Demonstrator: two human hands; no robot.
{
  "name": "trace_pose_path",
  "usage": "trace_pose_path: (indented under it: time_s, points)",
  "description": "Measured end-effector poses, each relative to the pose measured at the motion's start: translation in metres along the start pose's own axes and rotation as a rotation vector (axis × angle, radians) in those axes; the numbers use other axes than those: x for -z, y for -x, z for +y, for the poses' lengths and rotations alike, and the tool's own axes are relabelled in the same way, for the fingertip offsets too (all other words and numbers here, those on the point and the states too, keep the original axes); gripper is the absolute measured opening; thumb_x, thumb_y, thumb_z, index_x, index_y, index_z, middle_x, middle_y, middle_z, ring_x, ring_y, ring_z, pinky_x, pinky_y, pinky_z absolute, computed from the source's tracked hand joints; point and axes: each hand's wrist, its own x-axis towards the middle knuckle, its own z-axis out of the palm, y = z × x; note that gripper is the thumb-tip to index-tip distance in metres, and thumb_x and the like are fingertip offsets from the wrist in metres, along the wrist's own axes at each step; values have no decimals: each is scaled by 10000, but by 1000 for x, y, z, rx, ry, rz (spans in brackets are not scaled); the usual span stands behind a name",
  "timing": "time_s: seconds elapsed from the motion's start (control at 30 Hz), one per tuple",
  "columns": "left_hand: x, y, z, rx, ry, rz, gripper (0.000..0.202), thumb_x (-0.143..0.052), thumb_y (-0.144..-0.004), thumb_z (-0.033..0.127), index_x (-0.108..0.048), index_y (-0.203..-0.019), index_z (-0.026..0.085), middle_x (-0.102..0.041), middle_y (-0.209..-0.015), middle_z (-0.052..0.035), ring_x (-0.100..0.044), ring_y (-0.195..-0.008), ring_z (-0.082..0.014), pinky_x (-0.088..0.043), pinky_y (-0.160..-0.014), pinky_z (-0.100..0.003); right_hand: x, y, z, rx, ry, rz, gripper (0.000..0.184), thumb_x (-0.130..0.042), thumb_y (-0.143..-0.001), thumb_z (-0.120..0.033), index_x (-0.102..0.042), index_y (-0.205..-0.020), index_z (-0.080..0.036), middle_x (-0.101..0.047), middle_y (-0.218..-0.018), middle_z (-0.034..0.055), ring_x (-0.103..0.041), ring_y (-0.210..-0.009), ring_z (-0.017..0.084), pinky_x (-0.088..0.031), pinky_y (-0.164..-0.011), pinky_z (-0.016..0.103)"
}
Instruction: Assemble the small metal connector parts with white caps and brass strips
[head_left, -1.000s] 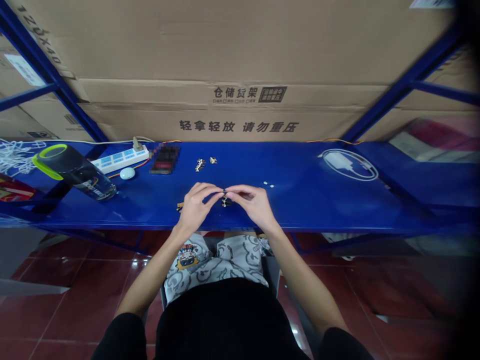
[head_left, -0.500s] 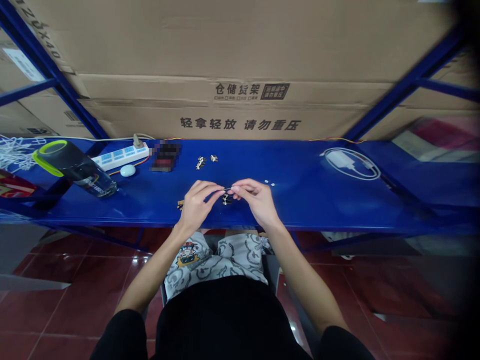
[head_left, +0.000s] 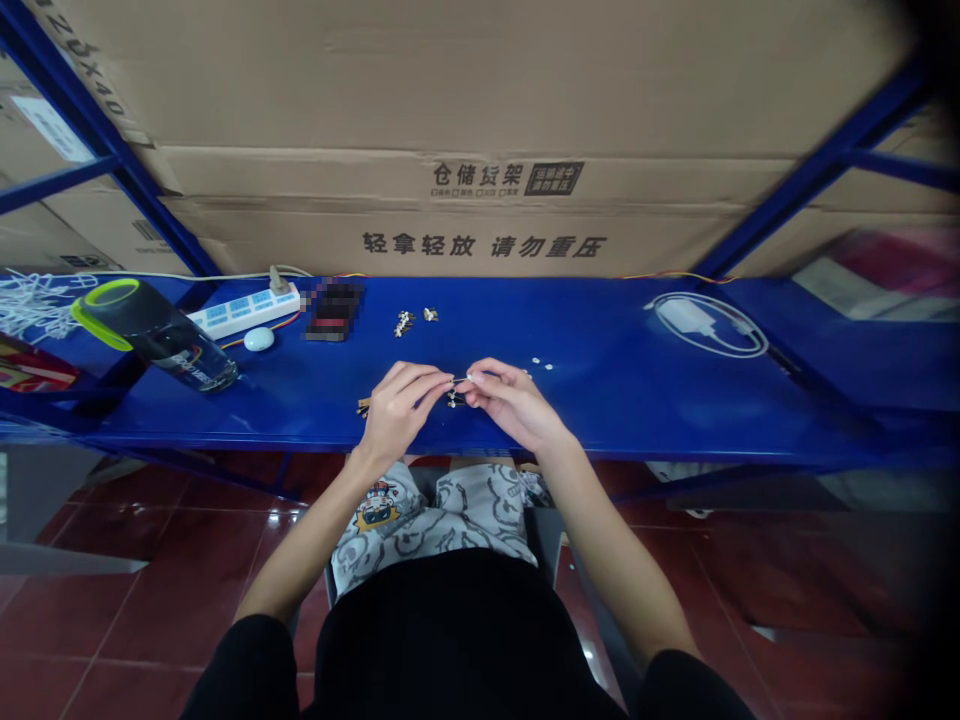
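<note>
Between my two hands a small thin stick-like piece [head_left: 460,380] is held above the blue shelf top [head_left: 600,400]; its kind is too small to make out. My left hand [head_left: 399,408] pinches one end with thumb and fingertips. At the other end, the thumb and index finger of my right hand [head_left: 519,405] are closed on a whitish tip. Just below the fingertips lie small black-and-white pieces [head_left: 453,399], partly hidden by my right hand. Thin brown pieces [head_left: 364,406] show beside my left hand. Small white bits [head_left: 535,360] lie beyond my right hand.
Farther back lie two small clusters of black-and-white pieces [head_left: 403,322]. To the left are a dark bottle [head_left: 169,340], a power strip [head_left: 247,312], a white round object [head_left: 259,339] and a blurred-out dark item [head_left: 334,310]. A charger with white cable [head_left: 686,318] lies right. Cardboard [head_left: 480,100] stands behind.
My right hand has turned a little and its wrist has shifted right, showing more of the thin piece between the fingertips. My left hand stays nearly in place. The view has shifted slightly.
</note>
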Motion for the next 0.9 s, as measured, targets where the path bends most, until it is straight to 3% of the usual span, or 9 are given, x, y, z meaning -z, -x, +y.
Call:
trace_pose_path:
  time_s: [0.27, 0.57, 0.9]
  points:
    - [1, 0, 1, -24, 16, 12, 92, -689, -966, 186, -751, -1033, 196, -770, -985, -29, -673, -881, -164, -567, -815, -339, 0, 2, -3, -71, -105, -39, 227, -887, -758, -290, -724, -889, -201, -793, -856, 47, -684, -699, 96, -551, -690, 192]
    - [2, 0, 3, -54, 16, 31, 113, -690, -961, 163, -746, -1056, 188, -769, -984, -32, -669, -880, -158, -567, -811, -323, 1, 3, -3, -92, -72, -70, 229, -871, -777, -315, -703, -900, -218, -785, -858, 40, -680, -703, 114, -560, -685, 228]
    - [2, 0, 0, -7, -21, -9, 110, -666, -988, 217, -748, -1059, 200, -773, -994, -38, -689, -899, -173, -565, -834, -362, -6, 4, 3, 120, 190, 50, 232, -802, -834, -427, -691, -922, -244, -772, -833, 30, -691, -744, 172, -548, -710, 328]
